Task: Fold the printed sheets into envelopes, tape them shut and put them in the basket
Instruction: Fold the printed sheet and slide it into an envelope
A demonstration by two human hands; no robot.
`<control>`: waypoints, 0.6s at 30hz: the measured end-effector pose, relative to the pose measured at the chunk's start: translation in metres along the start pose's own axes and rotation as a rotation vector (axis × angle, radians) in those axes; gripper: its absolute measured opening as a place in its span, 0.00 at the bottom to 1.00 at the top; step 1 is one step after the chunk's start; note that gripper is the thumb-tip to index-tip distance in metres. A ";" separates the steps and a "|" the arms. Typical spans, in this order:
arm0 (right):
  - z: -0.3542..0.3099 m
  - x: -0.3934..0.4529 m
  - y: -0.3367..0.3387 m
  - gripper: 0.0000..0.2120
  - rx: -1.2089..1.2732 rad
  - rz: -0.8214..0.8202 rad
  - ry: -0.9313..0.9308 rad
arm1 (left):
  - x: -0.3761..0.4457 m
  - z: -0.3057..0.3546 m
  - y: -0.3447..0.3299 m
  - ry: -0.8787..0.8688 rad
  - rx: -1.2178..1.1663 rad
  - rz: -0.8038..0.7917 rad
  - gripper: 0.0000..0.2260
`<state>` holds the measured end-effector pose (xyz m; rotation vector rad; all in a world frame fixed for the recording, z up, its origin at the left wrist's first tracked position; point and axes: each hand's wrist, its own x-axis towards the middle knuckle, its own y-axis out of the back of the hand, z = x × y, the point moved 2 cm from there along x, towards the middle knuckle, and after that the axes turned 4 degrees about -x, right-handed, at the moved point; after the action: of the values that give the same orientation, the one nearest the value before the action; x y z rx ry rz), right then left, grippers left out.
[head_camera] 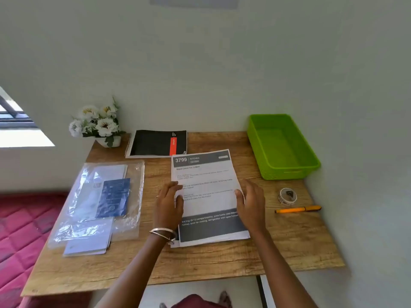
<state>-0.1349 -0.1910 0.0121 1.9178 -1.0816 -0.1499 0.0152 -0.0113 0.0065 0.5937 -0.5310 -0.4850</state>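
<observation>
A stack of printed sheets [206, 174] lies flat in the middle of the wooden table [222, 258], the top one headed "3799 KITCHEN". My left hand [169, 203] pinches the stack's left edge, thumb on top. My right hand [252, 203] holds the right edge the same way. A green plastic basket [311, 162] stands at the back right with nothing visible inside. A roll of tape [287, 196] lies to the right of the sheets.
An orange pen [298, 209] lies just in front of the tape. A black spiral notebook [155, 143] and a pot of white flowers [97, 123] sit at the back. A clear plastic sleeve with blue papers [100, 201] covers the table's left side. Walls close in behind and right.
</observation>
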 end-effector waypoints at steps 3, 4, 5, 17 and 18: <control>0.006 -0.007 0.002 0.18 -0.138 0.000 -0.185 | -0.003 -0.005 0.001 0.073 -0.004 -0.015 0.13; 0.007 -0.012 0.004 0.18 -0.200 -0.022 -0.228 | -0.006 -0.007 0.001 0.102 0.012 -0.034 0.13; 0.007 -0.013 0.004 0.18 -0.255 -0.046 -0.251 | -0.007 -0.010 0.000 0.112 0.024 -0.050 0.13; 0.010 -0.003 0.018 0.16 0.282 -0.223 -0.755 | -0.011 -0.023 -0.001 0.139 0.003 -0.085 0.11; 0.013 -0.003 0.018 0.13 0.353 -0.227 -0.777 | -0.011 -0.023 -0.002 0.144 0.000 -0.084 0.11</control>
<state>-0.1540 -0.2014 0.0172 2.3702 -1.4458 -0.9474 0.0204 0.0027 -0.0143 0.6479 -0.3706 -0.5172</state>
